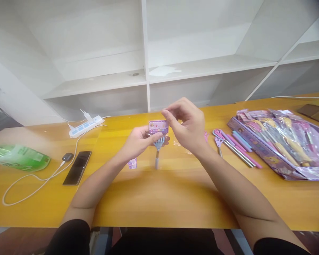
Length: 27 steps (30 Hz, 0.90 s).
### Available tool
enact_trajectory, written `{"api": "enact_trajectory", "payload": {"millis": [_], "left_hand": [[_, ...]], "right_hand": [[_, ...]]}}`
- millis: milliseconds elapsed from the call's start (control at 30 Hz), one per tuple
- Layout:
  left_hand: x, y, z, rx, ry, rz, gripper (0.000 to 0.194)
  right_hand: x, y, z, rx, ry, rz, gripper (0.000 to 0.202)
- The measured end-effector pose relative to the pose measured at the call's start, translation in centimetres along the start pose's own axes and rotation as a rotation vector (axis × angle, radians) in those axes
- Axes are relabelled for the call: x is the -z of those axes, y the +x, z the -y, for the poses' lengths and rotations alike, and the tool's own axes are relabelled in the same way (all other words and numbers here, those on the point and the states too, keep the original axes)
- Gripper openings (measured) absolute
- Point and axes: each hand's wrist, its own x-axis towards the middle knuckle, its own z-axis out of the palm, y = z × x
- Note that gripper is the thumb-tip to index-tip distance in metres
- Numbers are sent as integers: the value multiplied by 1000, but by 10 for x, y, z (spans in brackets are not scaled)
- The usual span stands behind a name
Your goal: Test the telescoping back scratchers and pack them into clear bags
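My left hand (pixel 138 142) is closed, its thumb pressing on the lower edge of a small printed purple card (pixel 158 126). Just below that thumb is a light-blue claw-shaped back scratcher head (pixel 160 143), its short handle pointing down toward me. Whether the scratcher is fixed to the card I cannot tell. At the card's upper right corner my right hand (pixel 187 124) is closed, thumb against fingers; what it pinches is hidden. A smaller purple printed piece (pixel 132 163) lies on the table beneath my left wrist.
Right of my hands lie loose claw heads (pixel 218 141) and several metal, pink and blue tubes (pixel 238 150). Beyond them stands a purple display box (pixel 266 156) of bagged scratchers. At left are a phone (pixel 77 168), charging cable, power strip (pixel 86 126) and green bottle (pixel 21 157).
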Motion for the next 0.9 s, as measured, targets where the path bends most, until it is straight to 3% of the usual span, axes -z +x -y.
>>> {"api": "enact_trajectory", "payload": {"millis": [433, 733, 900], "left_hand": [[8, 5, 6, -64, -37, -121, 47], [4, 0, 1, -127, -44, -152, 42], [4, -3, -1, -179, -35, -108, 37]], "right_hand": [[-3, -3, -7, 235, -145, 96, 13], [-6, -5, -10, 389, -216, 62, 14], [-3, -4, -13, 497, -196, 89, 13]]}}
